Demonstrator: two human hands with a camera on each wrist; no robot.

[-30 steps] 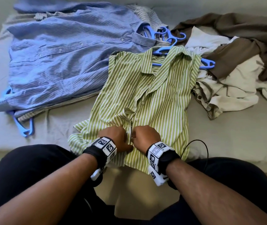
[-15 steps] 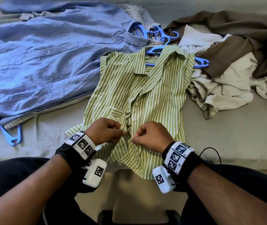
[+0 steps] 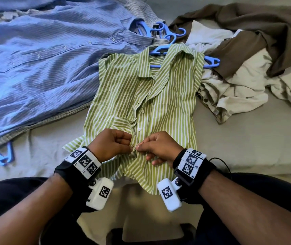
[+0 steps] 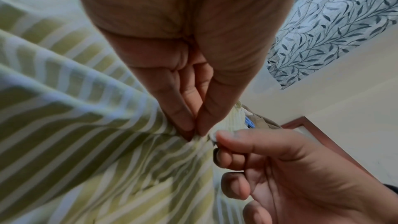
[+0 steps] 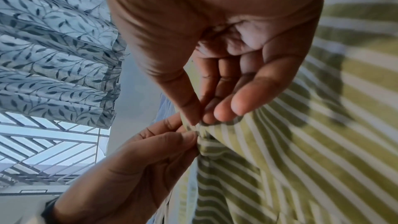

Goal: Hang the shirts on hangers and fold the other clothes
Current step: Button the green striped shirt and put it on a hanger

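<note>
A green-and-white striped shirt [image 3: 158, 96] lies on the bed on a blue hanger [image 3: 210, 61], collar away from me, its hem hanging over the near edge. My left hand [image 3: 113, 145] pinches the left edge of the shirt front [image 4: 86, 125] low down, between thumb and forefinger. My right hand [image 3: 156, 147] pinches the right edge [image 5: 280, 142] right beside it, at a small white button [image 4: 213, 136]. The two hands almost touch over the button line.
A blue striped shirt [image 3: 44, 59] on a blue hanger [image 3: 1, 152] covers the bed's left. More blue hanger hooks [image 3: 160, 30] lie behind the collar. A heap of cream [image 3: 238, 91] and brown clothes [image 3: 264, 32] sits at the right. My dark-trousered legs are below.
Both hands have lifted slightly off the shirt front and turned, still pinching its two edges at the button line. The fabric between them is drawn up and the view has shifted a little.
</note>
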